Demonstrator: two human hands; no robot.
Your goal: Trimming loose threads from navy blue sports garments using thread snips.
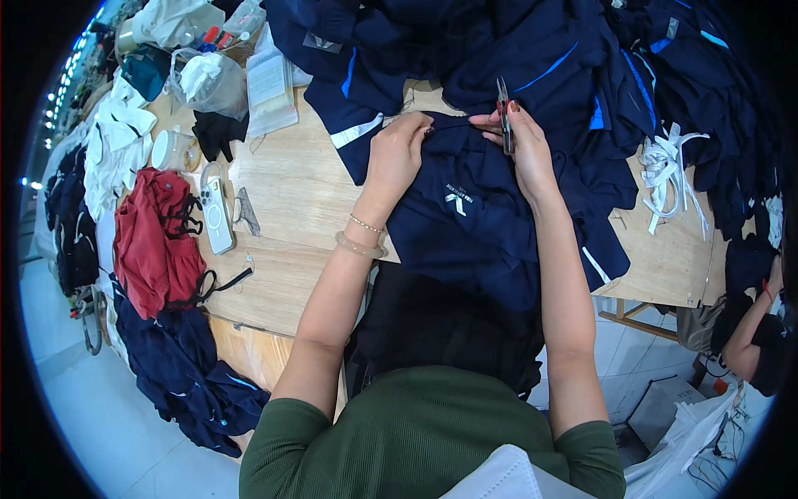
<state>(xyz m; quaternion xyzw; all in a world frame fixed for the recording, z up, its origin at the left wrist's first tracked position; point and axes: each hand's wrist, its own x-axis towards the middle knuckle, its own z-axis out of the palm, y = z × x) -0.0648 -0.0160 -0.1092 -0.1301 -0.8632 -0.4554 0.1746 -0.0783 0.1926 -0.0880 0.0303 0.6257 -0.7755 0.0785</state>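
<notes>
A navy garment (490, 220) with a small white logo lies across the table's front edge and over my lap. At its upper edge my left hand (399, 150) is closed, pinching the cloth between thumb and fingers. Thread snips (505, 125) are in my right hand (529, 148), blades pointing away from me. The fingers of that hand also rest close to the garment's upper edge; whether they touch the cloth I cannot tell.
More navy garments (465, 41) with blue trim are heaped at the far side. White strips (665, 170) lie at right. On the left are a phone (216, 212), red cloth (158, 233), a plastic cup (170, 151) and a plastic packet (270, 91). Another person's arm (752, 324) shows far right.
</notes>
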